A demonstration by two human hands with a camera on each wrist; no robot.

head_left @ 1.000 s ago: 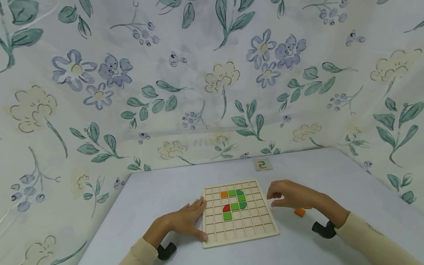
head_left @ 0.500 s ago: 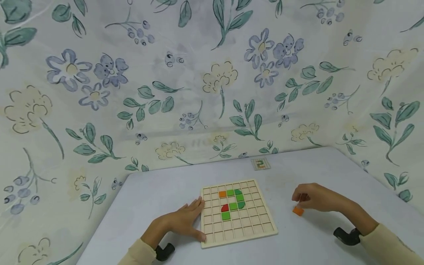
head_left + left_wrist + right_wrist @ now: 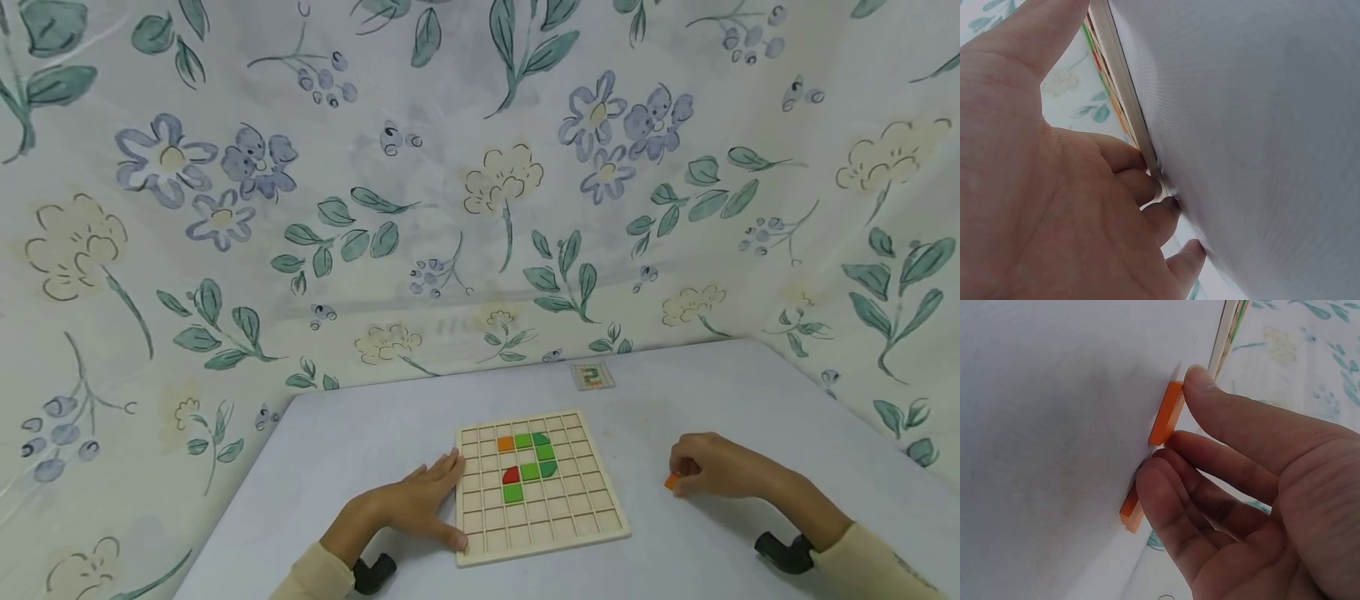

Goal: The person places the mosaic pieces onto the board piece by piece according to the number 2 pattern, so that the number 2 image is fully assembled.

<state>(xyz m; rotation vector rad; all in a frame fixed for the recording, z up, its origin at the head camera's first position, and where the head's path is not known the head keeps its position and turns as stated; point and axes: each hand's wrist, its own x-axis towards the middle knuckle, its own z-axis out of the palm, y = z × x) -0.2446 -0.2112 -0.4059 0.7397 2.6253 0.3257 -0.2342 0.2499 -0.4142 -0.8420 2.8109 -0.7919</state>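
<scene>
A square wooden grid board lies on the table, with several green tiles, an orange tile and a red tile in its cells. My left hand rests at the board's left edge, fingers extended and thumb near the front corner; the left wrist view shows fingertips touching its side. Right of the board, my right hand pinches an orange square tile between thumb and index finger, at the table surface. Another orange tile lies beside the other fingers, partly hidden by them.
Toward the back of the white table lies a small pattern card printed with a colored grid figure. A flower-printed cloth hangs behind and around the table. Black wrist-worn devices sit under both wrists.
My right hand has moved right, away from the board's edge, down to the orange tiles, and its thumb and index finger have closed on one. My left hand stays at the board.
</scene>
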